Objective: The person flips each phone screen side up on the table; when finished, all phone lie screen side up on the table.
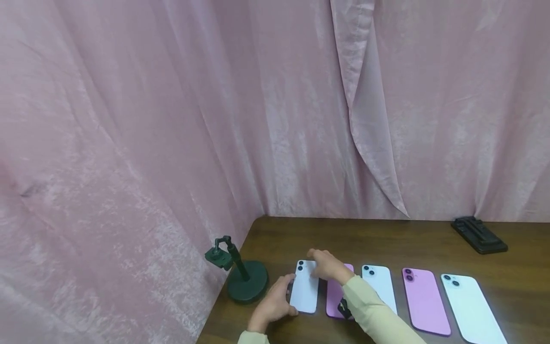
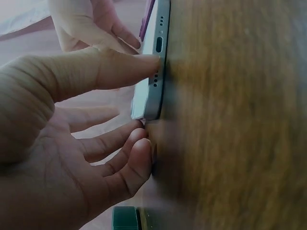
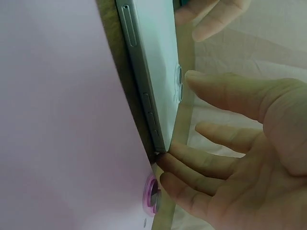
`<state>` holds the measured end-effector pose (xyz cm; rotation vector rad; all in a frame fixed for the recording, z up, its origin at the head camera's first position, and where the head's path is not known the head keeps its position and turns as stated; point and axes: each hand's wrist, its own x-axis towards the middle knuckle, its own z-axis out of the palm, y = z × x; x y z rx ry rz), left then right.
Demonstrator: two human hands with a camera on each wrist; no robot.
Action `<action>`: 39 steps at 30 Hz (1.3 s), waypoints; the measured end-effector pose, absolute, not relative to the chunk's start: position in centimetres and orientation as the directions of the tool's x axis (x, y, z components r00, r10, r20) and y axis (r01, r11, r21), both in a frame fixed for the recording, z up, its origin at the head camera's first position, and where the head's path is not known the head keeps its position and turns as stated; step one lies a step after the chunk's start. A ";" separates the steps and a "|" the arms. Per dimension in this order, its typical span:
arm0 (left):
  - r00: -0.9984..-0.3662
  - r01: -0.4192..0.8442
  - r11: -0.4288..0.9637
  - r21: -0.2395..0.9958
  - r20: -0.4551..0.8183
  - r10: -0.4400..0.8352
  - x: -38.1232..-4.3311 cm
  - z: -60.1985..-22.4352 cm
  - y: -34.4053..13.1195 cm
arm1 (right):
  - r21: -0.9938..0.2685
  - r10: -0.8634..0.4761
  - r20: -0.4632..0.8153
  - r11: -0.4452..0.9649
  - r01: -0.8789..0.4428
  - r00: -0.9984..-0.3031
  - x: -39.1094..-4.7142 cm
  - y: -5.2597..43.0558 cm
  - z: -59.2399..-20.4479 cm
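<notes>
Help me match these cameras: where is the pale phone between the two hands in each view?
Head: pale phone, low, just right of centre, leftmost in the row.
Left wrist: pale phone, top centre, port end showing.
Right wrist: pale phone, upper centre, button side showing.
Shared landmark: the pink phone beside it, a thin strip in left wrist, large at left in right wrist.

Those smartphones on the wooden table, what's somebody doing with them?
A person is handling the leftmost smartphone, back up on the wooden table. The left grip has its thumb on the bottom edge, while the right grip is at the upper end. To the right, two pink smartphones alternate with two pale ones in a row; a dark green stand is to the left.
</notes>
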<state>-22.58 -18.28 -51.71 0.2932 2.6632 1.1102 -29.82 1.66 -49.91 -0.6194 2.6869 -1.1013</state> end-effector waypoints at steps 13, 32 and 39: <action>-0.958 0.050 0.719 0.693 -0.171 0.230 -22.9 -51.7 -17.8 | -0.702 -0.420 0.000 0.646 -0.299 -0.908 -30.8 1.5 -50.1; -0.957 0.101 0.736 0.670 -0.136 0.255 -22.6 -51.2 -17.5 | -0.726 -0.343 0.016 0.642 -0.246 -0.939 -31.3 1.1 -50.1; -0.952 0.150 0.756 0.637 -0.113 0.284 -22.6 -50.8 -17.2 | -0.757 -0.318 0.000 0.619 -0.208 -0.948 -31.0 1.6 -49.6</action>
